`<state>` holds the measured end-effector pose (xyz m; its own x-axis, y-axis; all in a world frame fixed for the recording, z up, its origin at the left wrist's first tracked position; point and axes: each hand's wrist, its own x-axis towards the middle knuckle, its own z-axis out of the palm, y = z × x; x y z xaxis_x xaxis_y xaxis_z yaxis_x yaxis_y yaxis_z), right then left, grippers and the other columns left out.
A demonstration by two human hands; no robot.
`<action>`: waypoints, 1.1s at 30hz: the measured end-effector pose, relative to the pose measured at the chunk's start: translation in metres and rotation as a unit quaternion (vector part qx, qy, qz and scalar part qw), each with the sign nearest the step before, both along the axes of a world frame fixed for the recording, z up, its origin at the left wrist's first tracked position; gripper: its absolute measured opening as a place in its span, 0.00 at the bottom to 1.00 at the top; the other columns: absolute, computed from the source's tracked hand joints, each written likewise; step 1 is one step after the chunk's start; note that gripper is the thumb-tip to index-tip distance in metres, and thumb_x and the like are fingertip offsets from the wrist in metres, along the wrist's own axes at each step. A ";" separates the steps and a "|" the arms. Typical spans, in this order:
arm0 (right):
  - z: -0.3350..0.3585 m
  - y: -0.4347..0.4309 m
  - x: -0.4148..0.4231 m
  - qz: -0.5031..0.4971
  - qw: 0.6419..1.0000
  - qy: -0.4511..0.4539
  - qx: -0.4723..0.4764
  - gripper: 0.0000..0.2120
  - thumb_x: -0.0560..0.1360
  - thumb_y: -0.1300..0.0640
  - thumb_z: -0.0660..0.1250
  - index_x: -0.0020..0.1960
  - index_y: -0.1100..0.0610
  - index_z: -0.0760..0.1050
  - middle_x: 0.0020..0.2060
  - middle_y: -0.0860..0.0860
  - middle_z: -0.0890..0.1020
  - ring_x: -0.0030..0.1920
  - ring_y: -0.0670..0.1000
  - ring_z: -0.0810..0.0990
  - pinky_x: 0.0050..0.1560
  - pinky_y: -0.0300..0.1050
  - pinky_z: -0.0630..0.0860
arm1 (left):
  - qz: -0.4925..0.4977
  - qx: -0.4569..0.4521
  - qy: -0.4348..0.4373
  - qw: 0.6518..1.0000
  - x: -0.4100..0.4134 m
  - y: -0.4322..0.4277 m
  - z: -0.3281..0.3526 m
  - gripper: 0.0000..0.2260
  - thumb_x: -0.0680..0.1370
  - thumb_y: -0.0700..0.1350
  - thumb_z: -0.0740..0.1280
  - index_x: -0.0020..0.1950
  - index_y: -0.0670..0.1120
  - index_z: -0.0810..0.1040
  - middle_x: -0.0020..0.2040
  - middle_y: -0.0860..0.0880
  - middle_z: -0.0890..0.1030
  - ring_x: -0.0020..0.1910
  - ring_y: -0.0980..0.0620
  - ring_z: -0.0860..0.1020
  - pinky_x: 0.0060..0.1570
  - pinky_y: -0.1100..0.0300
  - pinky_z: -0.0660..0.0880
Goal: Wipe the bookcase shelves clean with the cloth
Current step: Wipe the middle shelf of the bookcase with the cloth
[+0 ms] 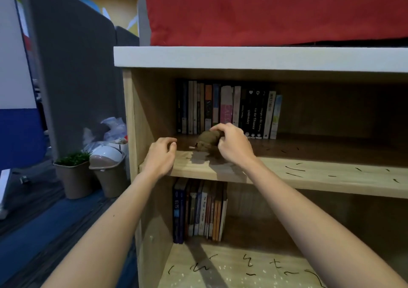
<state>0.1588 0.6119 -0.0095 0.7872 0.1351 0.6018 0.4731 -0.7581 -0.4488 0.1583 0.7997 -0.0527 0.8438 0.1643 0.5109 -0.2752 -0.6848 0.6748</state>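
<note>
Head view is up and I'm facing the light wooden bookcase [129, 122]. My right hand [234, 146] is on the upper wooden shelf [309, 173], fingers curled round a crumpled olive-brown cloth [207, 140]. The cloth sits bunched on the shelf board, just in front of the row of upright paperback books [227, 108] and left of my knuckles.

My left hand [161, 157] is at the shelf's left front corner, with the heel of the palm over the edge. Its fingers are loosely curled and there's nothing in them.

Thin black scribble marks [294, 169] are scattered along the upper shelf to the right of my right wrist. More curly black marks [249, 263] run across the pale lower shelf [231, 270], between my forearms.

A second, shorter row of books [198, 210] stands at the left of that lower compartment. A white top board [242, 58] caps the case, with a red fabric cushion [265, 9] lying on it.

Off to the left stands a grey felt partition [75, 66]. Below it on the floor are a small green plant in a beige pot [72, 177] and a beige bin with a swing lid [109, 173], side by side.
</note>
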 end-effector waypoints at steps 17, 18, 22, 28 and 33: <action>0.003 0.043 0.093 0.060 0.951 0.271 -0.136 0.13 0.78 0.54 0.57 0.56 0.58 0.75 0.51 0.54 0.74 0.55 0.55 0.73 0.47 0.43 0.68 | 0.116 0.073 -0.009 0.990 0.013 -0.002 -0.008 0.17 0.81 0.51 0.53 0.69 0.50 0.69 0.69 0.50 0.70 0.69 0.50 0.64 0.64 0.51 0.64; -0.004 0.046 0.092 0.061 0.947 0.276 -0.149 0.17 0.77 0.48 0.58 0.59 0.57 0.75 0.53 0.52 0.75 0.56 0.55 0.73 0.51 0.44 0.68 | 0.118 0.072 -0.011 0.990 0.013 -0.002 -0.008 0.17 0.81 0.51 0.53 0.68 0.50 0.69 0.69 0.50 0.70 0.69 0.50 0.64 0.64 0.51 0.64; -0.004 0.041 0.077 0.158 0.944 0.205 -0.204 0.18 0.76 0.46 0.63 0.63 0.51 0.74 0.59 0.50 0.77 0.57 0.50 0.74 0.58 0.46 0.71 | 0.123 0.074 -0.013 0.990 0.010 -0.003 -0.006 0.17 0.82 0.51 0.53 0.68 0.50 0.70 0.69 0.50 0.70 0.69 0.50 0.65 0.63 0.51 0.64; 0.004 -0.010 0.100 0.068 0.940 0.210 -0.260 0.11 0.78 0.54 0.61 0.59 0.51 0.76 0.53 0.54 0.80 0.51 0.52 0.77 0.54 0.48 0.73 | 0.120 0.077 -0.014 0.990 0.011 -0.003 -0.008 0.17 0.81 0.52 0.53 0.68 0.50 0.70 0.68 0.51 0.71 0.69 0.51 0.65 0.62 0.52 0.65; -0.010 0.035 0.087 0.138 0.950 0.149 -0.239 0.14 0.77 0.58 0.62 0.62 0.54 0.74 0.56 0.51 0.78 0.56 0.50 0.75 0.57 0.44 0.71 | 0.123 0.083 -0.013 0.989 0.012 -0.003 -0.009 0.17 0.81 0.52 0.53 0.68 0.51 0.70 0.68 0.51 0.71 0.68 0.51 0.65 0.62 0.51 0.65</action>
<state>0.2463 0.6470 -0.0197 0.8077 0.5625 0.1766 0.5896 -0.7745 -0.2294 0.1704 0.7971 -0.0619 0.7753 0.2742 0.5689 -0.1025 -0.8343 0.5418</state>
